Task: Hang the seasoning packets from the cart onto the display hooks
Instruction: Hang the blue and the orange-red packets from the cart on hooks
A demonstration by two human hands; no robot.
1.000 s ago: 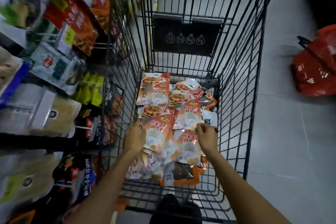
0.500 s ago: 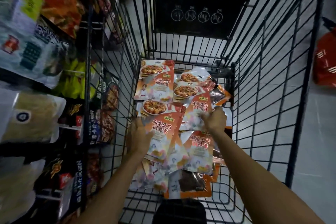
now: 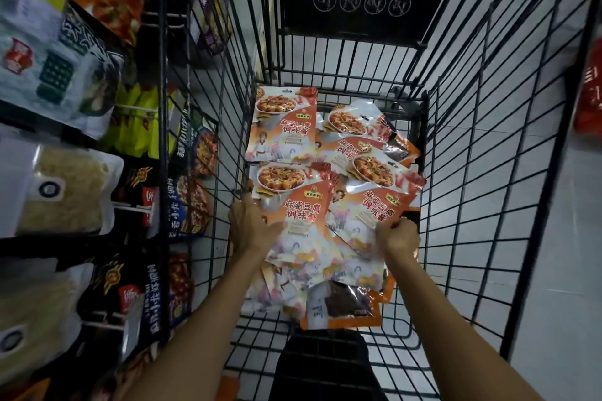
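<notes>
Several orange-and-white seasoning packets [image 3: 283, 127] printed with a dish of tofu lie piled on the floor of a black wire cart [image 3: 488, 172]. My left hand [image 3: 252, 226] grips the left edge of one packet [image 3: 298, 218] near the pile's middle, thumb on its front. My right hand [image 3: 395, 238] pinches the lower right edge of another packet [image 3: 374, 205] that is tilted up over the pile. Display hooks [image 3: 130, 210] with hanging goods run along the left.
Shelving on the left carries hung bags: noodles [image 3: 62, 192], dark sauce pouches [image 3: 136, 283], green packets [image 3: 140, 120]. One packet [image 3: 338, 306] with a dark clear window lies at the near end of the pile. A red basket [image 3: 589, 91] stands on the tiled floor at right.
The view has dropped closer into the cart. My right hand moved rightwards and took hold of a packet, which now lies tilted over the pile. My left hand stayed on its packet.
</notes>
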